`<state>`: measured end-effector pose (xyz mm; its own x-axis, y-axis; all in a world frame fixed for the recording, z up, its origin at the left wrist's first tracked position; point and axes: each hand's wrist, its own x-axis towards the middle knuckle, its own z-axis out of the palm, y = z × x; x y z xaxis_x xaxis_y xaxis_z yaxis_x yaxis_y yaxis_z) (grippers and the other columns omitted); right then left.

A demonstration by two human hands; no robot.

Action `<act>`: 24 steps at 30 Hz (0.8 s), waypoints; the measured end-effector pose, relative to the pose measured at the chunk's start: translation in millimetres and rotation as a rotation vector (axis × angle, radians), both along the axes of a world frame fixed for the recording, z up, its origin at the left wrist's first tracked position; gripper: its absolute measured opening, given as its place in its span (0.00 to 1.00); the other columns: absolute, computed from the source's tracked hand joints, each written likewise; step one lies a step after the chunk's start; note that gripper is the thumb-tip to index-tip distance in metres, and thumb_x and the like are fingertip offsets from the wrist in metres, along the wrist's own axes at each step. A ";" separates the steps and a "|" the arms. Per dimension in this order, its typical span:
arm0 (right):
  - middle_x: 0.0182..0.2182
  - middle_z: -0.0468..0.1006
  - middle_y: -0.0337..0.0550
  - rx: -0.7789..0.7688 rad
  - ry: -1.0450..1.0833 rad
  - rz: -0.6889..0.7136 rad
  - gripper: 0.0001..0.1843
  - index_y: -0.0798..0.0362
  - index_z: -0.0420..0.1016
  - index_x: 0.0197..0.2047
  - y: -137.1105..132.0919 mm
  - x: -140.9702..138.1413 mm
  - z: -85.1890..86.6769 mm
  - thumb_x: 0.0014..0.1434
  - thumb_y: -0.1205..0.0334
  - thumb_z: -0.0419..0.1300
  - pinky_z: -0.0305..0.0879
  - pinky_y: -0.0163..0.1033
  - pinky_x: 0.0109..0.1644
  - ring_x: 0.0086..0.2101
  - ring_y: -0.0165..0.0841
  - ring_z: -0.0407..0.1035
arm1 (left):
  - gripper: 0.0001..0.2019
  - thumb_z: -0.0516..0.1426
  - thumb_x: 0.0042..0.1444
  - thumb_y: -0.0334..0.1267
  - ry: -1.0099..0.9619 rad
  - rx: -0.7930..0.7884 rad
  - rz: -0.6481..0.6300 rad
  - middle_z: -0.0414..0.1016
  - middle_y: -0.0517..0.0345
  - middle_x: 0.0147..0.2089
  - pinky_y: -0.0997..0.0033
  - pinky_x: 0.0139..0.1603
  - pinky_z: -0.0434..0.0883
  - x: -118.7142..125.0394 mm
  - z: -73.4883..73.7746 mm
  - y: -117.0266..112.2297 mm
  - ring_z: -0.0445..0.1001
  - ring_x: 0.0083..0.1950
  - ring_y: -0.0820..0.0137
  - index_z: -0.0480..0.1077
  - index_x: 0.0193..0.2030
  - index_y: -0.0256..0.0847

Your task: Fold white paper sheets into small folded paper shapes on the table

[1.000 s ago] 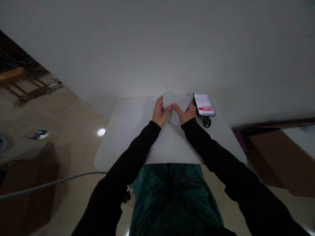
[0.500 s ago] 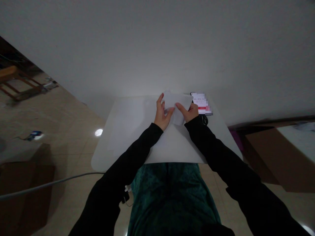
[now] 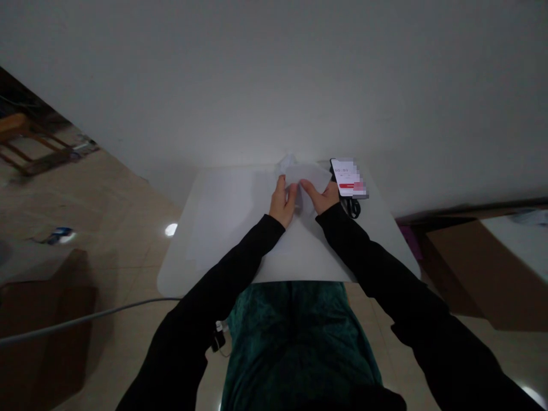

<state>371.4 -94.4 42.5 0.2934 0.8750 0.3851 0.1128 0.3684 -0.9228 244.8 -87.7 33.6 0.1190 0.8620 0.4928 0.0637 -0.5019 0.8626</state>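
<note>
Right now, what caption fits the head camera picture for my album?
Left hand and right hand pinch a folded white paper on a white table, phone beside them.

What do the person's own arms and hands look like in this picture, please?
Both arms are covered to the wrists by long, plain black sleeves, the left sleeve and the right sleeve, with no markings to be seen. The left hand and the right hand are bare, without gloves. The light is too dim to tell whether a ring or watch is worn.
</note>
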 end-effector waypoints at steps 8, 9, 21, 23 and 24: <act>0.30 0.82 0.49 -0.082 0.058 -0.083 0.20 0.53 0.78 0.31 2.7 -4.2 -6.5 0.41 0.47 0.72 0.75 0.59 0.49 0.38 0.48 0.78 | 0.23 0.49 0.62 0.60 -0.028 -0.028 0.057 0.71 0.47 0.48 0.52 0.61 0.66 7.9 -4.9 1.6 0.72 0.54 0.59 0.64 0.51 0.43; 0.30 0.82 0.49 -0.084 0.064 -0.079 0.20 0.53 0.78 0.31 2.9 -4.4 -6.9 0.41 0.47 0.72 0.75 0.59 0.49 0.38 0.47 0.78 | 0.24 0.49 0.62 0.61 -0.024 -0.038 0.068 0.71 0.47 0.48 0.52 0.61 0.66 7.3 -4.8 1.7 0.72 0.54 0.58 0.64 0.50 0.43; 0.32 0.83 0.53 -0.132 0.055 -0.068 0.22 0.54 0.78 0.32 -3.5 -10.1 -3.0 0.39 0.47 0.73 0.76 0.58 0.47 0.40 0.49 0.78 | 0.29 0.45 0.63 0.62 0.048 -0.049 0.162 0.73 0.42 0.50 0.54 0.60 0.68 6.9 -2.0 -2.0 0.73 0.56 0.58 0.63 0.54 0.38; 0.33 0.83 0.53 -0.129 0.055 -0.065 0.21 0.55 0.78 0.32 -3.8 -10.8 -3.7 0.40 0.49 0.72 0.76 0.56 0.48 0.41 0.48 0.78 | 0.27 0.44 0.65 0.58 0.080 -0.055 0.184 0.72 0.41 0.52 0.55 0.61 0.68 6.0 -1.7 -3.7 0.73 0.57 0.60 0.61 0.57 0.37; 0.33 0.83 0.53 -0.143 0.063 -0.064 0.21 0.55 0.79 0.32 -3.3 -11.3 -5.4 0.40 0.49 0.72 0.76 0.55 0.47 0.40 0.48 0.78 | 0.26 0.45 0.66 0.56 0.097 -0.060 0.188 0.72 0.41 0.53 0.56 0.61 0.68 5.6 -2.9 -3.9 0.72 0.58 0.60 0.60 0.58 0.37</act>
